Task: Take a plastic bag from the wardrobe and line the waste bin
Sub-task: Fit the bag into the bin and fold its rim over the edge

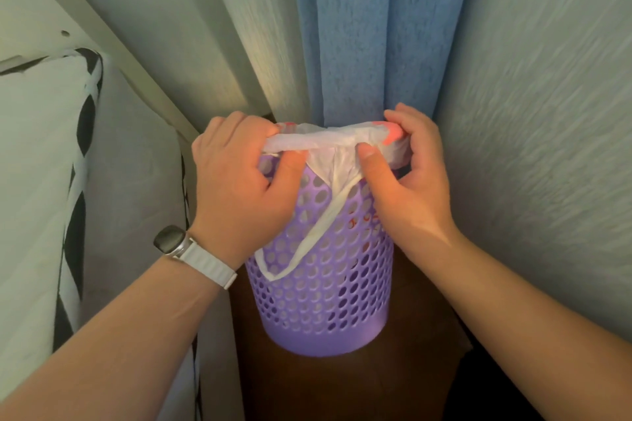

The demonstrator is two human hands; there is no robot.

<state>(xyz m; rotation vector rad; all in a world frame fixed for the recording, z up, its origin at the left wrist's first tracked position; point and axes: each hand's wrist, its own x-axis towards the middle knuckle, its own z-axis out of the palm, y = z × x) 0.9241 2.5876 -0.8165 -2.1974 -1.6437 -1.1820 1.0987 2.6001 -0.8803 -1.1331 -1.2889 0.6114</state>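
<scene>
Waste bin: purple plastic, round, wall pierced all over with round holes, standing upright at centre frame on a dark brown floor. Plastic bag: thin, white, translucent, with pink-red print at its upper edges; folded over the bin's near rim, its body showing pale through the holes, one loop handle hanging loose down the outside of the wall to about mid-height. Left hand: at centre left, clenched on the bag's edge at the left of the rim, thumb against the outer wall, fingers curled over the top. Right hand: at centre right, pinching bunched bag film at the right of the rim, thumb in front, fingers over the rim. Watch: dark face, white band, on the left wrist, lower left of centre. Blue curtain: hanging in folds at upper centre, directly behind the bin. Pale curtains: at either side of the blue one. Cushion: white with black lattice pattern, at the left edge of the frame.
</scene>
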